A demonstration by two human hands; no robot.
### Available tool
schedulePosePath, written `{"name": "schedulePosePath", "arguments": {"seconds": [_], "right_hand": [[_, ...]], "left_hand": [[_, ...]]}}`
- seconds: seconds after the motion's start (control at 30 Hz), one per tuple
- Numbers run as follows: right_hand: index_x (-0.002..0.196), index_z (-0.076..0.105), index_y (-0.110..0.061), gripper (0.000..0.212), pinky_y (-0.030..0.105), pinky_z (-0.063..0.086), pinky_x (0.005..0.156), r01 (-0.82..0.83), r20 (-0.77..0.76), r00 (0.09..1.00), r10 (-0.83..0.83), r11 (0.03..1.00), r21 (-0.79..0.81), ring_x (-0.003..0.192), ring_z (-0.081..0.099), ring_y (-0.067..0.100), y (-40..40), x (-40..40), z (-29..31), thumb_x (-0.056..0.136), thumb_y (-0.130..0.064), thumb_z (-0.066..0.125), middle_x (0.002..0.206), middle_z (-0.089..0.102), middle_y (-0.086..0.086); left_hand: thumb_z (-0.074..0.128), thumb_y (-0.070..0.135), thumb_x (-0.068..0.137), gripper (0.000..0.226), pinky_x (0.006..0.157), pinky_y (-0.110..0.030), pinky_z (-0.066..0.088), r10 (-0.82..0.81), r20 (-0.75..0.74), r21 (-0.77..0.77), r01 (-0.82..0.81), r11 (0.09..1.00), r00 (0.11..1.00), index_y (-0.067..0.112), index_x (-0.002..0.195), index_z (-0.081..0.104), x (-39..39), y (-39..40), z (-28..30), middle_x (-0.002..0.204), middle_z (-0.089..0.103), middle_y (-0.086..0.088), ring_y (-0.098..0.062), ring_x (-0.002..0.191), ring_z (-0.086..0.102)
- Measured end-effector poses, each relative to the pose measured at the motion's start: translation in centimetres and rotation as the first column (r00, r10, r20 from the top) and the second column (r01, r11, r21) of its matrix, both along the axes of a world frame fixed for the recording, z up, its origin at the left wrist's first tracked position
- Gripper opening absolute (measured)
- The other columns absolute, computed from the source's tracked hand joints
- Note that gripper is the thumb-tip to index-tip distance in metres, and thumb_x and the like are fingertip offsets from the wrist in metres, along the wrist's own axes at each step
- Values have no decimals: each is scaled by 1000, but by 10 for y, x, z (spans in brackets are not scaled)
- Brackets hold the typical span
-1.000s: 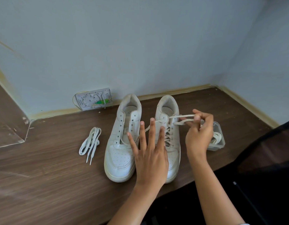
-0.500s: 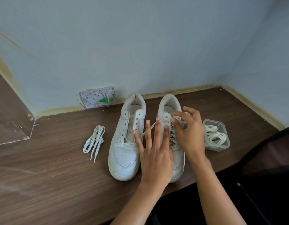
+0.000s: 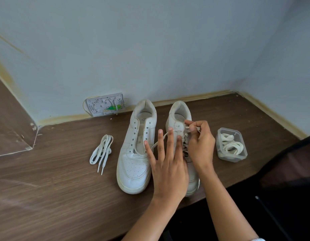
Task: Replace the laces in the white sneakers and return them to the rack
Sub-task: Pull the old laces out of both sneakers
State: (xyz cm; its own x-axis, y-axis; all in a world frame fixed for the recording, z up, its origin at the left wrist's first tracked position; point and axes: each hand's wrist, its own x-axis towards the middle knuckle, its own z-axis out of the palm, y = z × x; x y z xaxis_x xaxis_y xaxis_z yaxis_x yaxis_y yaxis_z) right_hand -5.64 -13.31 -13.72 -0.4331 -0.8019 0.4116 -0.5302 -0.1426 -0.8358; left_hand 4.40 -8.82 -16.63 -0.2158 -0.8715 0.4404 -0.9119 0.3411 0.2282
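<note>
1. Two white sneakers stand side by side on the brown table point(image 3: 55, 197), heels to the wall, toes toward the person; the left shoe point(image 3: 135, 153) has bare eyelets except for a loop of lace low down, while the right shoe point(image 3: 179, 117) is partly laced
2. The left hand point(image 3: 168, 166) lies flat with fingers spread and straight, pressing down on the forepart of the right shoe to steady it; it grips nothing
3. The right hand point(image 3: 201, 145) is curled, thumb and fingers pinching the lace end point(image 3: 194, 128) just beside the upper eyelets on that shoe's outer side
4. A slack run of the same lace point(image 3: 161, 139) trails from the right shoe across toward the left shoe, passing under the left hand's fingers
5. The step in hand looks like threading the right shoe, near the top rows; whether the tip is already in an eyelet is hidden by the fingers
6. The next move likely calls for feeding the tip through the next eyelet, pulling it snug, and evening both ends while the left hand keeps the shoe from sliding
7. A spare lace bundle point(image 3: 102, 150) lies on the table left of the shoes, well apart from both hands
8. A clear tub point(image 3: 220, 136) to the right holds more laces point(image 3: 230, 145), just beside the right hand; which are old or new I cannot tell
9. The left shoe seems barely begun, and no rack is in view, so much of the task remains
</note>
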Motion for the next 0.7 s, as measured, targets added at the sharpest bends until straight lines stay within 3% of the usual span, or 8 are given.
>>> {"name": "schedulePosePath", "arguments": {"seconds": [0.17,0.3,0.37,0.47,0.53,0.57,0.63,0.7], "right_hand": [[98,54,-13,9,14,48,75,12,83,996,-14,1000,24,91,63,-3,-2,2,-2,102,-13,46,102,66,-18],[94,45,-16,17,34,55,88,103,468,879,-92,995,4,94,72,21,-3,-12,5,106,-15,33,99,72,12],[94,46,-16,16,34,55,92,145,526,842,-124,989,1,93,72,21,1,-24,10,105,-12,36,97,71,12],[100,56,-17,9,20,51,93,121,278,952,-126,992,36,104,65,7,9,-26,8,100,-9,51,108,69,-3],[112,58,-19,21,7,42,93,90,93,991,-93,995,39,118,56,7,14,-23,5,97,-4,53,122,61,-5],[116,59,-18,26,8,39,98,90,-8,996,-90,996,22,124,51,7,16,-23,4,96,-2,54,130,57,-3],[116,64,-21,27,32,40,108,82,-149,985,-85,996,-25,132,44,12,19,-26,0,95,-6,58,139,51,0],[111,69,-28,22,52,40,106,41,-206,978,-46,999,-30,135,41,17,22,-25,-3,94,-15,62,142,48,-1]], "left_hand": [[50,26,90,56,115,-69,8,-1,-5,-1,1,1000,1000,13,145,47,0,1,-1,163,20,-10,-34,151,7],[46,27,94,56,114,-69,10,12,-21,3,-12,1000,1000,12,148,41,-2,0,-3,162,21,-10,-33,151,9],[42,28,96,56,114,-70,11,15,-24,5,-15,1000,1000,13,149,40,-3,0,-4,162,22,-9,-32,151,10],[40,29,96,55,113,-70,12,21,-40,8,-21,1000,999,13,148,41,-3,-1,-4,161,25,-8,-32,151,11],[40,29,97,54,113,-70,12,21,-50,3,-20,1000,999,13,148,43,-2,-1,-4,161,26,-9,-32,151,12],[40,29,97,53,113,-70,12,19,-53,0,-19,1000,998,13,148,43,-2,0,-4,161,27,-9,-32,151,12],[41,29,98,52,113,-70,12,18,-53,-3,-18,1000,998,14,147,43,-1,1,-4,161,26,-9,-32,151,12],[42,30,98,53,114,-69,10,23,-47,-4,-23,1000,999,14,148,42,-1,2,-4,161,25,-9,-32,151,10]]}}
